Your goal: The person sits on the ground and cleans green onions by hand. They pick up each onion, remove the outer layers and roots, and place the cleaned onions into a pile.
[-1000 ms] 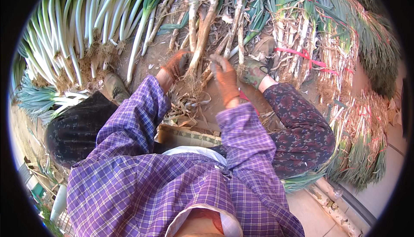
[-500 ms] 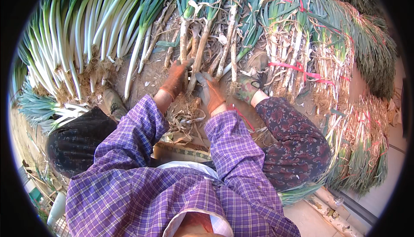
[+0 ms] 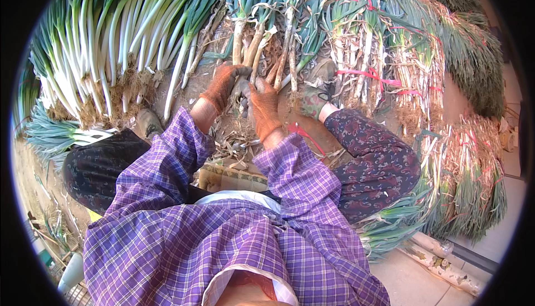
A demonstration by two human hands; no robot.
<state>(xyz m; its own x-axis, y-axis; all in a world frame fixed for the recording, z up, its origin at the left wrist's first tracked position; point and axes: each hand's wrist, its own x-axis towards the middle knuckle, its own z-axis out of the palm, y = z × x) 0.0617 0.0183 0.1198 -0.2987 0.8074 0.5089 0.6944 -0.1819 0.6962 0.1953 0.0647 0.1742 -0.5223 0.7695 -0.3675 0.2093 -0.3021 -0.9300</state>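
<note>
Both my hands wear orange gloves with grey palms. My left hand (image 3: 222,87) is closed round the lower part of a few dry-skinned green onions (image 3: 239,41), whose leafy tops point away from me. Close beside it, my right hand (image 3: 264,103) has its fingers curled in around the root end of the same stalks. The roots are mostly hidden between the gloves. More unpeeled green onions (image 3: 288,44) lie just to the right of these. Dry peeled skins and root scraps (image 3: 237,147) litter the ground below my hands.
Clean white-stemmed green onions (image 3: 106,44) fan out at the left. On the right lie unpeeled bundles (image 3: 365,55) tied with pink ribbon (image 3: 372,76). A small leafy pile (image 3: 50,133) sits by my left knee. Pale poles (image 3: 443,267) lie at lower right.
My right hand has moved up and closer to the left one, its fingers now curled in. The held stalks' lower ends have come up between the gloves. The whole view has shifted slightly.
</note>
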